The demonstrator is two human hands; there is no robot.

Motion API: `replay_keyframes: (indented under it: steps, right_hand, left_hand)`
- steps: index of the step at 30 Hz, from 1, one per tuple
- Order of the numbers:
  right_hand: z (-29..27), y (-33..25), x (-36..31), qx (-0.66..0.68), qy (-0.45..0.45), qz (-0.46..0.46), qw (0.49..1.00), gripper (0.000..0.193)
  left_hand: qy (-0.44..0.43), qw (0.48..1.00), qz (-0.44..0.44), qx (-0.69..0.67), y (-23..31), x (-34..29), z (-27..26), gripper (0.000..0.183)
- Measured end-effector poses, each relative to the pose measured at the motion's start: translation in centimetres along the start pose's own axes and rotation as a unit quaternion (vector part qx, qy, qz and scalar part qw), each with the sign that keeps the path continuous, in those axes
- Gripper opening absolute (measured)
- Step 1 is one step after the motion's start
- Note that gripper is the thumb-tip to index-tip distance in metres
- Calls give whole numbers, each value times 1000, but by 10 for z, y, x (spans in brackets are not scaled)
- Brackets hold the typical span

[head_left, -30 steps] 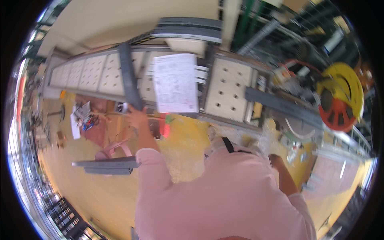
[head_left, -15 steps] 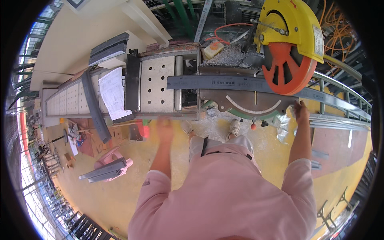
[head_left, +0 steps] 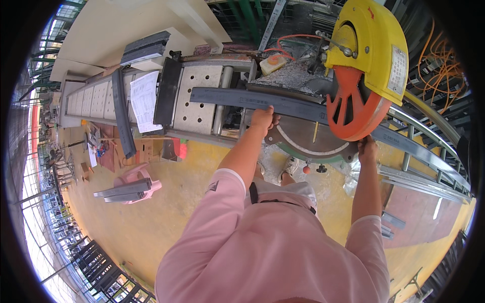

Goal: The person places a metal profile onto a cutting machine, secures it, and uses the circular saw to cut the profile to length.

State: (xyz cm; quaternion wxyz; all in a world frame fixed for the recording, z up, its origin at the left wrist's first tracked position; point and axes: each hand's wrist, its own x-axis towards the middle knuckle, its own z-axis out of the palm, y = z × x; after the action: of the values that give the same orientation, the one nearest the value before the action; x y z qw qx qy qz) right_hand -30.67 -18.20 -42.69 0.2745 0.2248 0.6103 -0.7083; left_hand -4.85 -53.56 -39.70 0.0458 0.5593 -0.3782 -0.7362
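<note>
A long dark grey metal profile (head_left: 298, 107) lies across the saw bench and runs under the guard of a cut-off saw. My left hand (head_left: 263, 121) is closed on the profile's near edge, left of the blade, with the thumb on top. At the near edge below the orange lower guard (head_left: 371, 117), my right hand (head_left: 368, 150) grips the same profile; part of its fingers is hidden. The saw's yellow upper guard (head_left: 381, 65) stands over the profile. A dark saw base with a curved pale scale (head_left: 308, 148) sits between my hands.
Left of the saw, a perforated roller bench (head_left: 197, 113) carries a black upright plate (head_left: 167, 93), a printed sheet (head_left: 145, 101) and another dark profile (head_left: 121, 111). More profiles lie on a pink stool (head_left: 151, 188). A metal rail support (head_left: 429, 146) extends right. An orange knob (head_left: 306, 170) sticks out below the saw.
My left hand has come up from beside the bench onto the profile. The profile has shifted left along the bench, and my right hand has moved left with it. The view has shifted slightly.
</note>
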Motion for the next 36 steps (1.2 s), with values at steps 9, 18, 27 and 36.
replay_keyframes:
  steps: [9, 18, 27, 36]
  right_hand:
    - [52, 16, -35, 23, -5, 24, 999, 26]
    - [91, 27, -65, 24, -62, 10, 998, 17]
    - [60, 40, -16, -309, -155, -360, 867, 11]
    - [59, -273, -203, -70, -227, -449, 862, 35]
  left_hand:
    - [70, 996, 9, -57, 16, 11, -31, 24]
    - [77, 996, 22, -38, 20, 1, -33, 34]
    - [111, 991, 42, -67, 13, 9, -20, 31]
    - [98, 988, 55, -109, 0, 30, -23, 30]
